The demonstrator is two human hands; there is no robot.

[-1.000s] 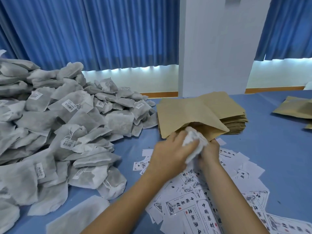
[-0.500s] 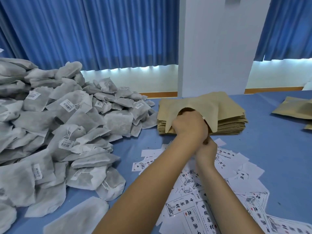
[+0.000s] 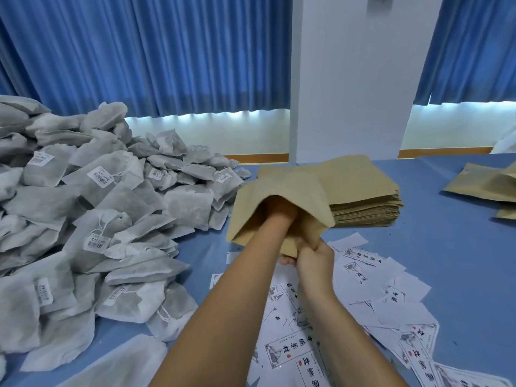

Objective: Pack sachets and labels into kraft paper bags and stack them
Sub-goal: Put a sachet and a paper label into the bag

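An open kraft paper bag (image 3: 282,185) is held just above the blue table, in front of the stack of flat kraft bags (image 3: 365,196). My left hand (image 3: 279,212) is pushed inside the bag's mouth; its fingers and whatever they hold are hidden by the paper. My right hand (image 3: 312,259) pinches the bag's lower lip and holds the mouth open. A large heap of grey-white sachets (image 3: 97,208) with barcode tags fills the left side. Printed white labels (image 3: 363,300) lie scattered under and to the right of my forearms.
Some kraft bags (image 3: 485,184) lie at the table's right edge. A white pillar (image 3: 349,79) and blue curtains (image 3: 153,57) stand behind the table. Bare blue table surface (image 3: 452,247) shows between the labels and those bags.
My left hand, which held a white sachet outside the bag, has gone deep into the bag's mouth. The bag has lifted off the stack and come toward me.
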